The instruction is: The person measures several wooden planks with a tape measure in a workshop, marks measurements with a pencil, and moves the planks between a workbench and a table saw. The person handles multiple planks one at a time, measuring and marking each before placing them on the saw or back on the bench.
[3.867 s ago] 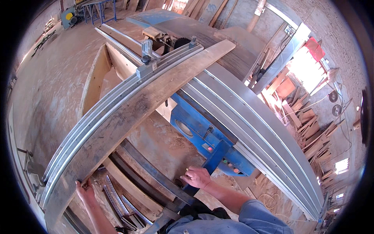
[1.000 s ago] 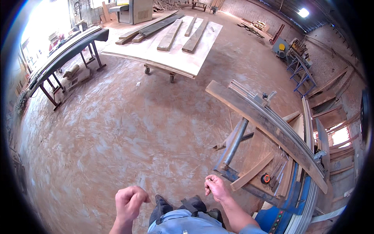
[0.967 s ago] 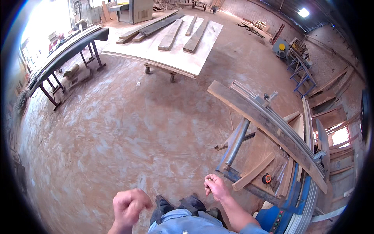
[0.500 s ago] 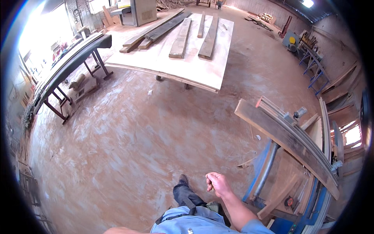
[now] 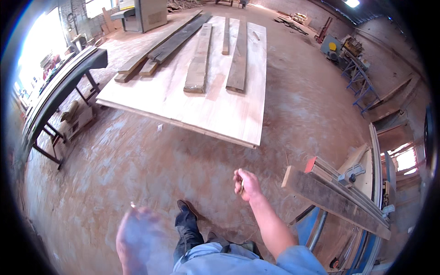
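Observation:
My right hand (image 5: 248,185) is held out over the floor in front of me, its fingers curled closed. A thin tan sliver shows by the fingers, too small to name. At the lower left my left hand (image 5: 140,224) is blurred behind a pale bluish haze, so its fingers are hard to read. A small whitish tip (image 5: 133,205) sticks up at its upper edge. Ahead of both hands, apart from them, lies a broad pale wooden panel (image 5: 220,110). Several boards rest on it, among them a thick plank (image 5: 199,59) and a longer brown plank (image 5: 237,59).
To the right, a dark board (image 5: 334,199) leans along a blue-framed machine with metal rails (image 5: 362,192). A dark-topped bench (image 5: 64,78) stands at the left. Blue trestles (image 5: 357,82) line the right wall. A grey machine cabinet (image 5: 153,16) is at the back.
I have stepped toward the panel, which now looks nearer and larger. My left hand has come into view at the lower left, with haze over it. My right hand stays closed.

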The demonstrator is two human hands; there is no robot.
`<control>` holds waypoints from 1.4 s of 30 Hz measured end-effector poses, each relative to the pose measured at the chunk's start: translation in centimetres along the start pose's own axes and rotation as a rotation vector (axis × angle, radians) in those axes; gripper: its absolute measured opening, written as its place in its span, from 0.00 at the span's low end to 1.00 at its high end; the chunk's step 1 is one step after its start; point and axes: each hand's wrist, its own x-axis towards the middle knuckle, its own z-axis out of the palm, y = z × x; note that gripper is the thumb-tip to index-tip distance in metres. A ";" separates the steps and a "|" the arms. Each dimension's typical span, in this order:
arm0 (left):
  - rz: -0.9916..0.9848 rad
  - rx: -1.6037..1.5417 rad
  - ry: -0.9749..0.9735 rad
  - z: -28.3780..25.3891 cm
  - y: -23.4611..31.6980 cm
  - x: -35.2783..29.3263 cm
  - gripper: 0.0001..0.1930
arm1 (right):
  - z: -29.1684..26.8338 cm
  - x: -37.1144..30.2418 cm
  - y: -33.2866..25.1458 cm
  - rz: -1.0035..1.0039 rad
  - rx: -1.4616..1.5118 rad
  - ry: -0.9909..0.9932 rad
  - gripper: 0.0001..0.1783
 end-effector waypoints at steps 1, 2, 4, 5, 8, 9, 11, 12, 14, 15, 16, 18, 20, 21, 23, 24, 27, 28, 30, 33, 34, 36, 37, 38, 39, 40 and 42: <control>-0.042 0.139 0.086 -1.7 -1.3 4.0 0.22 | -0.9 2.0 -1.0 -0.035 0.020 0.050 0.10; 0.005 0.113 0.145 -5.9 -3.1 6.6 0.21 | -0.2 3.9 -2.1 -0.019 0.026 0.079 0.10; 0.100 0.062 0.253 -14.6 -7.1 11.7 0.20 | 1.3 8.4 -5.1 -0.010 0.036 0.128 0.09; -0.024 -0.011 0.446 -17.1 -8.2 13.1 0.19 | 1.3 10.6 -6.3 0.009 0.054 0.186 0.09; -0.294 -0.300 0.713 -31.3 -14.0 16.5 0.25 | 1.6 17.8 -9.3 0.064 0.115 0.299 0.11; -0.323 -0.223 0.680 -37.8 -16.8 16.8 0.27 | 2.0 20.1 -10.5 0.055 0.146 0.304 0.12; -0.340 0.048 0.823 -38.9 -17.5 18.4 0.25 | 1.7 24.2 -11.7 0.045 0.221 0.340 0.14; -0.312 0.238 0.987 -36.2 -16.8 18.6 0.22 | 0.3 26.8 -11.6 0.031 0.231 0.316 0.20; -0.353 0.469 0.936 -34.9 -14.3 18.8 0.25 | 2.0 30.4 -13.4 0.022 0.211 0.368 0.27; -0.413 0.451 0.926 -35.7 -13.4 18.9 0.24 | 2.8 32.1 -14.5 0.017 0.198 0.394 0.31; -0.478 0.436 0.914 -36.1 -12.6 19.3 0.23 | 2.9 34.1 -15.4 0.010 0.233 0.409 0.35; -0.448 0.455 0.975 -34.1 -11.3 20.8 0.23 | 2.1 38.6 -16.6 0.005 0.296 0.452 0.44; -0.397 0.441 1.026 -31.1 -10.1 22.4 0.22 | 1.1 43.3 -17.6 0.013 0.390 0.418 0.48; -0.432 0.426 1.033 -30.1 -9.9 23.8 0.22 | 0.5 45.3 -18.1 0.017 0.438 0.397 0.50; -0.495 0.395 1.063 -28.5 -9.3 25.8 0.23 | -0.3 48.5 -19.3 0.069 0.536 0.356 0.50; -0.467 0.391 1.039 -28.0 -9.1 27.1 0.24 | -0.4 49.9 -19.6 0.095 0.586 0.341 0.50; -0.405 0.392 1.005 -26.6 -10.0 30.1 0.27 | 1.9 52.0 -20.3 0.010 0.563 0.517 0.48; -0.396 0.405 0.999 -26.0 -10.5 31.5 0.28 | 2.6 51.5 -21.3 0.034 0.550 0.538 0.43; -0.387 0.430 0.963 -24.9 -10.5 33.4 0.30 | 2.2 52.9 -21.2 0.013 0.574 0.523 0.41; -0.414 0.465 0.901 -24.1 -10.2 35.9 0.32 | 2.8 53.2 -21.8 -0.055 0.627 0.573 0.37; -0.441 0.475 0.908 -24.0 -10.3 36.7 0.32 | 3.3 53.2 -21.9 -0.083 0.648 0.600 0.36; -0.455 0.484 0.900 -24.2 -10.1 37.8 0.31 | 4.3 53.2 -22.4 -0.089 0.645 0.636 0.34; -0.448 0.484 0.877 -24.5 -10.0 38.1 0.30 | 4.7 53.0 -22.9 -0.098 0.645 0.659 0.33; -0.443 0.483 0.856 -24.9 -10.0 38.2 0.29 | 5.4 52.9 -23.6 -0.136 0.636 0.665 0.32; -0.453 0.483 0.855 -25.7 -9.9 38.4 0.27 | 6.3 52.9 -24.5 -0.173 0.627 0.672 0.32; -0.463 0.481 0.857 -26.9 -9.8 38.3 0.26 | 7.0 52.7 -25.2 -0.208 0.614 0.676 0.31; -0.444 0.469 0.870 -27.0 -9.1 38.2 0.21 | 8.2 51.8 -26.3 -0.144 0.595 0.555 0.30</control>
